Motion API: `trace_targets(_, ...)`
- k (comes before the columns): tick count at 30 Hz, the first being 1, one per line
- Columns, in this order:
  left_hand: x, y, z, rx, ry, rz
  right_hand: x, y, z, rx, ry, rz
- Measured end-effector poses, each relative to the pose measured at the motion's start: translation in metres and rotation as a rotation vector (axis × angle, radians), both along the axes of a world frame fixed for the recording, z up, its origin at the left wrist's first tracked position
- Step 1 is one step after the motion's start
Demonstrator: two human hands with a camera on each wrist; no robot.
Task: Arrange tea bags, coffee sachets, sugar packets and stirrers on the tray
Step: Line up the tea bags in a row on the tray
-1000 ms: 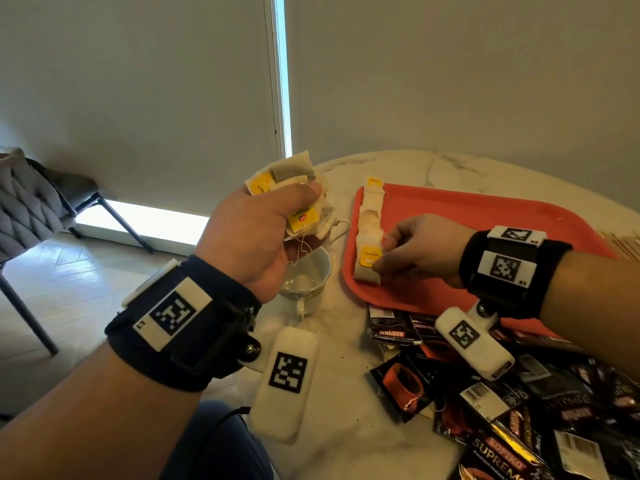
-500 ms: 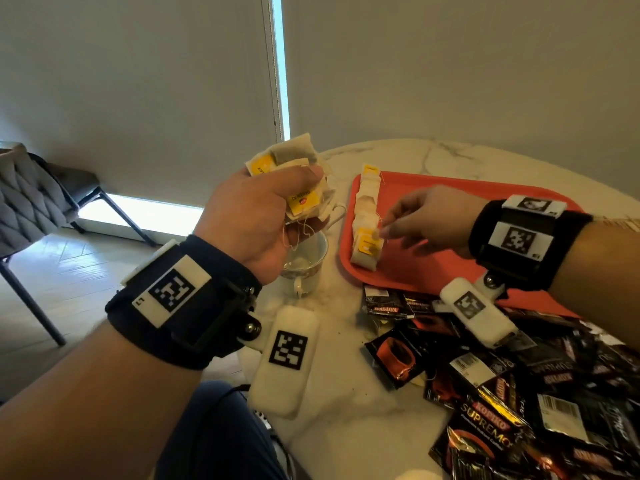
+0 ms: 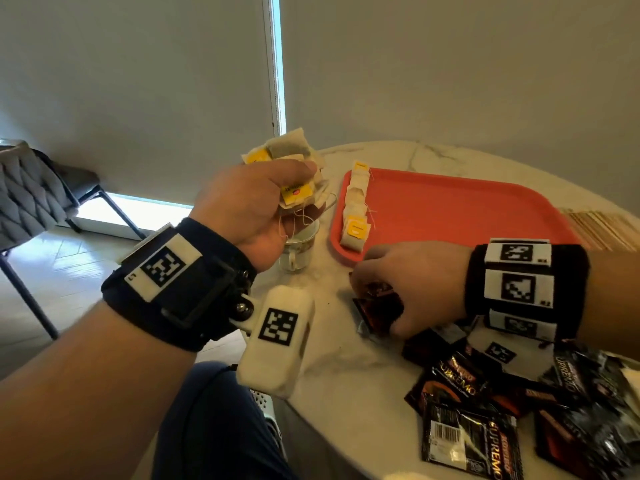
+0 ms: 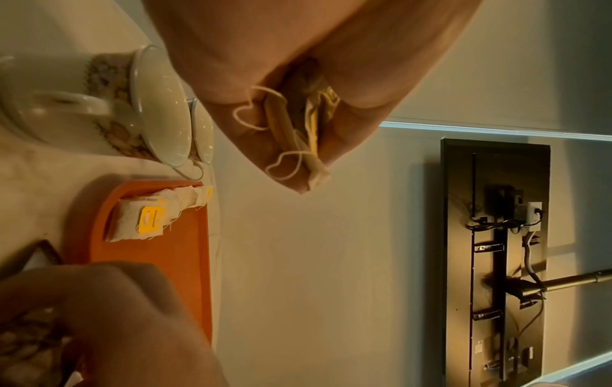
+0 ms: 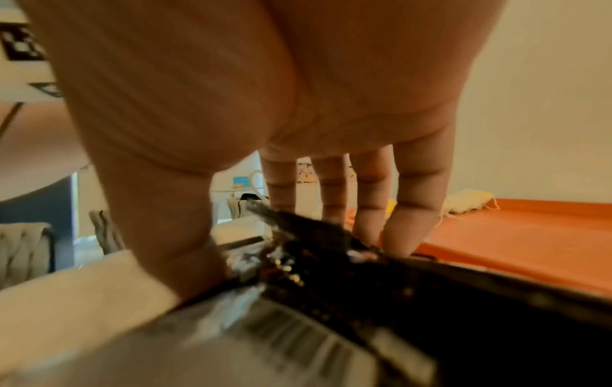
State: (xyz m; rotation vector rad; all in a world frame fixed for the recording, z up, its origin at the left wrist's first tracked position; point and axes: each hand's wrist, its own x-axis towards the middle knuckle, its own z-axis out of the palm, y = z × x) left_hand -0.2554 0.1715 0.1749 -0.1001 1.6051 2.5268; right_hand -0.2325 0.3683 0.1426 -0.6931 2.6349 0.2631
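Observation:
My left hand [image 3: 304,188] is raised above a cup and grips a bunch of tea bags [image 3: 287,150] with yellow tags; the same tea bags [image 4: 304,125] show between thumb and fingers in the left wrist view. A row of tea bags [image 3: 356,216] lies along the left edge of the orange tray [image 3: 450,209]. My right hand [image 3: 374,292] is down on the table in front of the tray. Its thumb and fingers pinch a black coffee sachet [image 5: 314,248], one corner lifted. More coffee sachets [image 3: 485,410] lie heaped at the near right.
A patterned cup [image 3: 298,251] stands left of the tray, under my left hand. Wooden stirrers [image 3: 602,223] lie beyond the tray's right end. The round marble table [image 3: 339,358] ends close at the near left. A grey chair [image 3: 31,188] stands off to the left.
My right hand left the tea bag row on the tray and came down toward me onto the coffee sachets, taking hold of one. The left hand stayed raised with its tea bags.

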Motion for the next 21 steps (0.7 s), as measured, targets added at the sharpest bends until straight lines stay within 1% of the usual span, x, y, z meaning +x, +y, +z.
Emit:
trace_targets(5,0.009,-0.004,0.002,-0.002,0.015,0.017,-0.004,0.012,0.02,-0.215,0.094,-0.153)
trace_targets(8,0.012,-0.005,0.002,-0.007,0.006,0.012,-0.005,0.025,0.025,-0.257,0.177,-0.2)
trace_targets(11,0.012,-0.002,0.001,-0.018,-0.016,0.001,-0.005,0.031,0.022,-0.197,0.225,-0.197)
trace_targets(15,0.009,0.003,-0.001,-0.025,-0.034,-0.004,-0.005,0.035,0.01,-0.051,0.246,-0.059)
trace_targets(18,0.006,0.005,-0.001,-0.033,-0.036,-0.004,-0.008,0.036,0.004,0.023,0.249,-0.008)
trace_targets(21,0.004,0.006,-0.001,-0.037,-0.028,0.003,-0.01,0.033,0.006,0.077,0.3,0.04)
